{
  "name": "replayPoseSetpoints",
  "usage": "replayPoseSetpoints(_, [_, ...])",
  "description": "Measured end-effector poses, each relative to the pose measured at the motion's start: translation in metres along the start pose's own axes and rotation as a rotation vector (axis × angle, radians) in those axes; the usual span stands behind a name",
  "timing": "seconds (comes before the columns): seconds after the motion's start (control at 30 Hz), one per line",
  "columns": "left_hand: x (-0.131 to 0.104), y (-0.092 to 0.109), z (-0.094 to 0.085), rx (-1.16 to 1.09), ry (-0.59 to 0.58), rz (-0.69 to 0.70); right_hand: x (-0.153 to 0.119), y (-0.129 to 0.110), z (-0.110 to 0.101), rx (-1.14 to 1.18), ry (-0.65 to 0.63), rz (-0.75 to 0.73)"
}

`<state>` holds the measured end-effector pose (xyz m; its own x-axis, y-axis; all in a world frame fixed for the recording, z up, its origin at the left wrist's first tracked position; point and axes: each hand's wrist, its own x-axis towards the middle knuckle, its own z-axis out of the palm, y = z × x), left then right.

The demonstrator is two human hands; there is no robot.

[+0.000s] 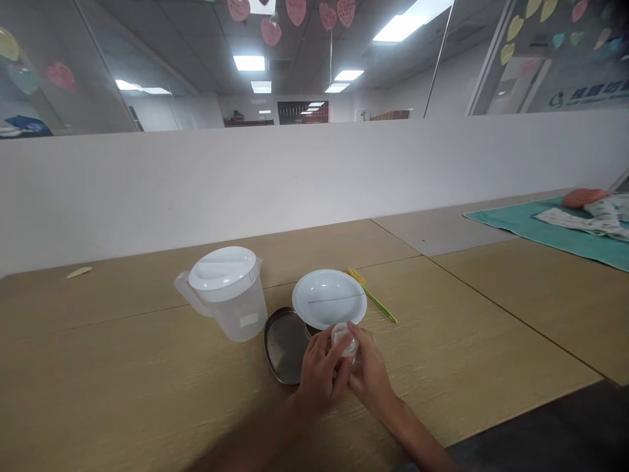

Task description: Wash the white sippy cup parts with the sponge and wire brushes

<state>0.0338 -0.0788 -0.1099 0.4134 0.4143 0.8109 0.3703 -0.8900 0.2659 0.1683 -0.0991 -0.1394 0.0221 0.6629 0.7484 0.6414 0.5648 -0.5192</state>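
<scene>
Both hands are closed around a small clear plastic container [344,335] with a round top, held just in front of the white bowl. My left hand [318,370] grips its left side with the fingers over the rim. From the right, my right hand [372,373] holds the other side. Behind the container sits the shallow white bowl [339,313], a thin dark line crossing its inside. A dark metal tray [284,347] with a raised rim lies left of my left hand. Part of another metal piece shows under the bowl, mostly covered by it and my hands.
A translucent pitcher [238,311] with a white lid stands at left. Right of the bowl lies a green-handled brush [381,305] with a yellow head. A teal cloth [531,219] with fabric items covers the far right. A white wall [295,180] borders the table [466,347].
</scene>
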Motion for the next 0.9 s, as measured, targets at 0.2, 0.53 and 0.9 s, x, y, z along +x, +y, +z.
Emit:
replayPoseSetpoints(0.2, [0.0029,0.0015,-0.003,0.012,-0.032,-0.046,-0.0012,-0.0067,0.0031,0.034,0.053,0.067])
replayPoseSetpoints(0.53, [0.0068,0.0077,-0.0064,0.061,-0.078,-0.082,-0.0038,-0.0016,0.0068,0.123,0.077,0.106])
replayPoseSetpoints(0.9, [0.001,0.0062,-0.0025,-0.034,-0.015,-0.101,0.0041,-0.0103,0.0028,0.125,0.1,0.042])
